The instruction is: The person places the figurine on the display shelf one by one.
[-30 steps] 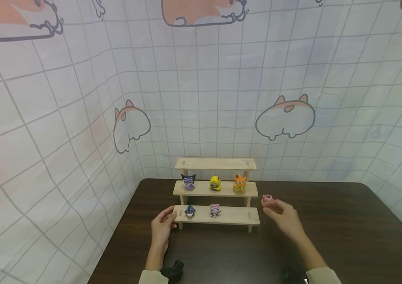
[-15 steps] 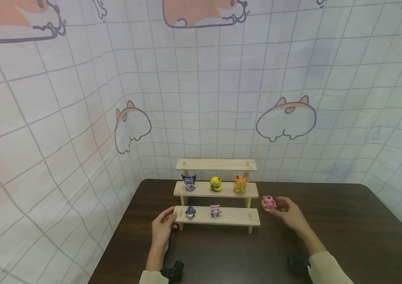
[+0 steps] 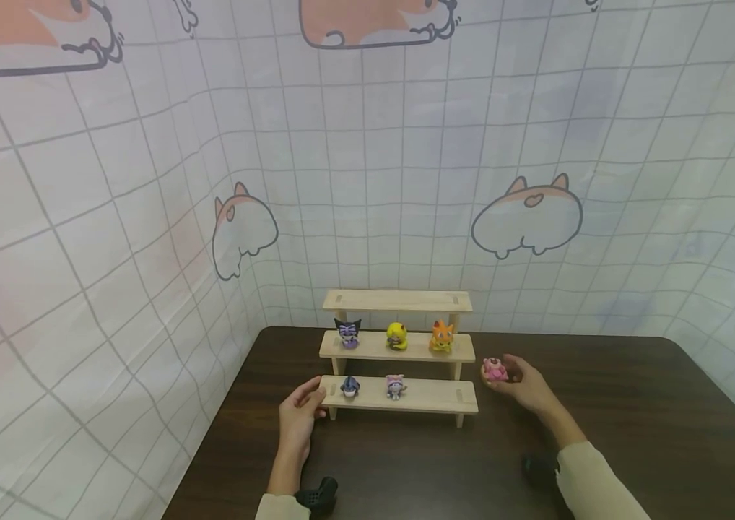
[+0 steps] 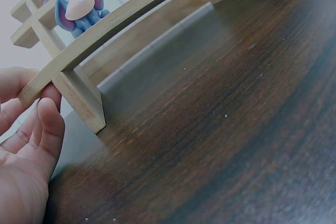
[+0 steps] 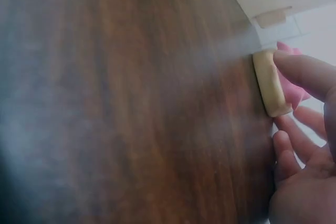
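Observation:
A three-tier wooden display stand (image 3: 432, 396) stands on the dark table. My left hand (image 3: 297, 415) pinches the left end of its lowest tier; the left wrist view shows fingers at the board's edge (image 4: 79, 53). My right hand (image 3: 528, 390), right of the stand, holds a pink figurine (image 3: 494, 369) with a tan base (image 5: 270, 85) between thumb and fingers. On the lowest tier sit a blue donkey figurine (image 4: 81, 11) and a pink-and-grey figurine (image 3: 396, 387). The middle tier bears a purple-and-black figurine (image 3: 347, 334), a yellow figurine (image 3: 396, 336) and an orange figurine (image 3: 442, 336).
Behind the table (image 3: 627, 404) hangs a white grid-patterned cloth (image 3: 380, 180) with dog drawings, which also runs along the left side. A black device (image 3: 318, 495) lies by the left wrist, and another dark object (image 3: 538, 469) is near the right sleeve.
My right hand has drawn slightly right, and the pink figurine has turned so that more of it shows. The left hand keeps its hold on the stand.

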`<state>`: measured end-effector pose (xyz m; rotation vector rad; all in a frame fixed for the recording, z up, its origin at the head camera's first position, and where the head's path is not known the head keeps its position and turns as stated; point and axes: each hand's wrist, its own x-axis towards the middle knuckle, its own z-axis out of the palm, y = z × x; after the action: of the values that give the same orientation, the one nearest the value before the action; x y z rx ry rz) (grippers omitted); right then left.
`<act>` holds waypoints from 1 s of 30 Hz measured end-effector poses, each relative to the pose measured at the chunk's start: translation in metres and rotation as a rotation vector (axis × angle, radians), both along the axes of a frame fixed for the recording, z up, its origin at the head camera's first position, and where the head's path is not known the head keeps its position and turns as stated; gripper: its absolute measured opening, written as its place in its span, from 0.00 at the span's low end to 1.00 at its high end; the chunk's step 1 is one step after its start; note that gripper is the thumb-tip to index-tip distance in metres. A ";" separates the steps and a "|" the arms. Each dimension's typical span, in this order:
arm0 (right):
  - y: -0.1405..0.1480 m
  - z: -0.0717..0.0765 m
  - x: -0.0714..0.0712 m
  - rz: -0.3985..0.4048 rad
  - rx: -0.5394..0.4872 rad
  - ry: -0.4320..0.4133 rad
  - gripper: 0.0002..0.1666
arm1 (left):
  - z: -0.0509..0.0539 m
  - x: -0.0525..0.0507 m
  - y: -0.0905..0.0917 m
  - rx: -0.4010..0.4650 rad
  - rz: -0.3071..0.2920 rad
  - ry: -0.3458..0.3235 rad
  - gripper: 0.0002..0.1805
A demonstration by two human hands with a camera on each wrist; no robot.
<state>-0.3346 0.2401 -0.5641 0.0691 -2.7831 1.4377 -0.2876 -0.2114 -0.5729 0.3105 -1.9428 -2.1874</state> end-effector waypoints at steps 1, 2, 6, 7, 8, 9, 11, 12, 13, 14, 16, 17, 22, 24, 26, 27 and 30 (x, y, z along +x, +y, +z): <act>0.000 0.000 -0.001 0.002 0.007 0.003 0.48 | 0.000 0.000 0.000 -0.001 0.000 -0.002 0.21; 0.001 0.000 -0.002 0.004 0.017 0.005 0.48 | 0.001 0.000 0.000 -0.001 0.000 -0.004 0.21; 0.001 0.000 -0.004 0.009 0.032 -0.003 0.48 | 0.001 0.001 0.000 -0.006 -0.002 -0.007 0.21; 0.001 0.001 -0.004 0.014 0.037 -0.004 0.49 | 0.001 0.001 0.001 -0.008 -0.003 -0.008 0.21; 0.001 0.001 -0.004 0.019 0.040 -0.006 0.49 | 0.001 0.001 0.001 -0.009 -0.003 -0.007 0.21; 0.001 0.001 -0.005 0.023 0.042 -0.005 0.49 | 0.001 0.001 0.001 -0.009 -0.002 -0.007 0.21; 0.001 0.002 -0.005 0.030 0.048 -0.003 0.49 | 0.002 0.001 0.001 -0.009 0.000 -0.007 0.21; 0.001 0.002 -0.005 0.034 0.048 -0.002 0.49 | 0.002 0.001 0.001 -0.009 0.001 -0.007 0.21; 0.001 0.002 -0.005 0.037 0.050 0.001 0.48 | 0.002 0.001 0.001 -0.009 0.002 -0.007 0.21; 0.001 0.002 -0.005 0.038 0.051 0.003 0.48 | 0.002 0.001 0.001 -0.009 0.002 -0.008 0.21; 0.001 0.002 -0.005 0.040 0.050 0.006 0.48 | 0.002 0.001 0.001 -0.009 0.000 -0.009 0.21; 0.001 0.002 -0.005 0.042 0.050 0.007 0.48 | 0.002 0.001 0.001 -0.009 0.000 -0.008 0.21; 0.001 0.002 -0.006 0.044 0.058 0.018 0.47 | 0.001 0.000 0.000 -0.007 -0.003 -0.005 0.21; 0.001 0.002 -0.007 0.044 0.059 0.022 0.46 | 0.001 0.000 0.000 -0.006 -0.003 -0.004 0.21; 0.001 0.000 -0.007 0.040 0.055 0.024 0.44 | 0.001 0.000 0.000 -0.006 -0.003 -0.004 0.21; 0.001 0.000 -0.007 0.037 0.054 0.024 0.43 | 0.001 0.000 0.000 -0.005 -0.003 -0.004 0.21; 0.001 -0.002 -0.008 0.028 0.048 0.025 0.41 | 0.001 0.000 0.000 -0.004 0.000 -0.005 0.21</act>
<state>-0.3428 0.2412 -0.5662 0.1265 -2.8079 1.3658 -0.2879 -0.2111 -0.5721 0.3152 -1.9500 -2.1843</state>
